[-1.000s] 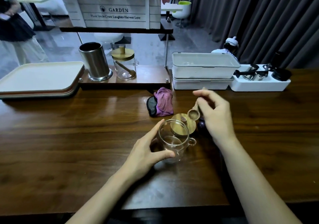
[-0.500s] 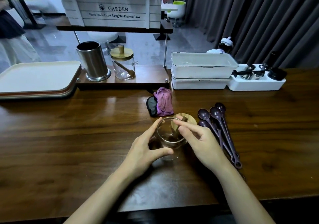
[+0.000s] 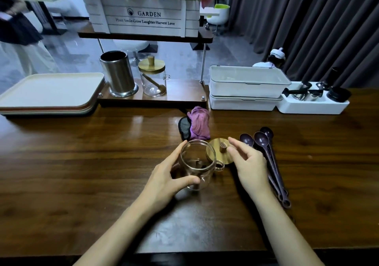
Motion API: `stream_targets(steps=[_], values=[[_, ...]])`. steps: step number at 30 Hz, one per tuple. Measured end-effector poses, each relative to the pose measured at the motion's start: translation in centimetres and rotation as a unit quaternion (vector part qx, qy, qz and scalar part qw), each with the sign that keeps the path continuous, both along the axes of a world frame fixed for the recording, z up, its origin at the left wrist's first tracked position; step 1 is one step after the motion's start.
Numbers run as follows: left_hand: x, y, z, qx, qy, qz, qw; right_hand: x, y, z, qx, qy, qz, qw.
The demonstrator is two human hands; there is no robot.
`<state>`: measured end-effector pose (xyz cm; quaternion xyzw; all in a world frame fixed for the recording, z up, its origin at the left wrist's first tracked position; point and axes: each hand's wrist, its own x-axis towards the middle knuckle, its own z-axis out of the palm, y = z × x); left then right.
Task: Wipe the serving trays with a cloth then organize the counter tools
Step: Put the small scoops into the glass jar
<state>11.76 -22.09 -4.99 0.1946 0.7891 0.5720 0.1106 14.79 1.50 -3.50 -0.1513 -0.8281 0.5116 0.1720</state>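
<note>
Midway along the tabletop (image 3: 82, 173), the left hand (image 3: 170, 175) wraps the glass jar (image 3: 198, 163): likely light, rigid, slick, breakable, best held round its wall. The right hand (image 3: 249, 163), loose and empty, hovers beside the wooden lid (image 3: 215, 153); its knob suits 2 fingers.

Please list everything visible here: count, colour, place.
serving trays: stack, cream, back left
steel canister: 1, silver, low shelf
lidded jar: 1, clear, beside canister
planter box: 1, white, upper shelf
storage boxes: 2, white, back right
tool tray: 1, white, far right
cloth: 1, purple, centre
open jar: 1, clear, in left hand
wooden lid: 1, tan, behind open jar
spoons: 3+, dark purple, right of lid
left hand: grips open jar
right hand: fingers relaxed, beside lid
</note>
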Motion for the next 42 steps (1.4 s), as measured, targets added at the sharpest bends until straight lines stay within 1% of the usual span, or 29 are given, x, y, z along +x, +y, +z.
stream_targets(steps=[4, 7, 11, 16, 20, 23, 26, 28, 31, 34, 38, 42], values=[[0.0, -0.1, -0.1, 0.005, -0.008, 0.003, 1.000, -0.7, -1.2, -0.7, 0.114, -0.040, 0.016, 0.993], [0.1, -0.1, -0.1, 0.008, -0.007, 0.007, 1.000, -0.9, -1.5, -0.6, 0.147, -0.052, 0.021, 0.987], [0.2, -0.3, 0.0, 0.012, 0.003, 0.012, 1.000, -1.0, -1.2, -0.8, 0.120, -0.058, 0.020, 0.991], [0.2, -0.4, 0.1, 0.012, 0.013, 0.015, 1.000, -1.3, -1.1, -1.3, 0.099, -0.029, 0.031, 0.994], [0.3, -0.5, 0.2, 0.007, 0.011, 0.016, 1.000, -1.3, -0.9, -0.9, 0.057, 0.022, 0.026, 0.998], [0.3, -0.5, 0.2, -0.001, 0.010, 0.017, 1.000, -1.4, -0.8, 0.9, -0.005, 0.081, 0.016, 0.997], [0.3, -0.5, 0.0, -0.003, 0.008, 0.018, 1.000, -1.3, -1.4, 3.5, -0.056, 0.127, 0.047, 0.989], [0.3, -0.6, -0.1, -0.001, 0.005, 0.017, 1.000, -1.2, -2.0, 4.7, -0.078, 0.136, 0.086, 0.984], [0.3, -0.6, -0.1, 0.000, 0.010, 0.012, 1.000, -0.8, -3.1, 5.3, -0.049, 0.111, 0.154, 0.981], [0.3, -0.4, 0.0, 0.001, 0.021, 0.016, 1.000, -0.3, -4.0, 5.3, -0.010, 0.087, 0.197, 0.976], [0.2, -0.3, -0.1, 0.008, 0.023, 0.013, 1.000, -0.1, -4.5, 5.0, 0.039, 0.067, 0.198, 0.977], [0.0, -0.5, -0.1, 0.020, 0.027, 0.004, 0.999, 0.1, -4.9, 4.8, 0.084, 0.071, 0.192, 0.975]])
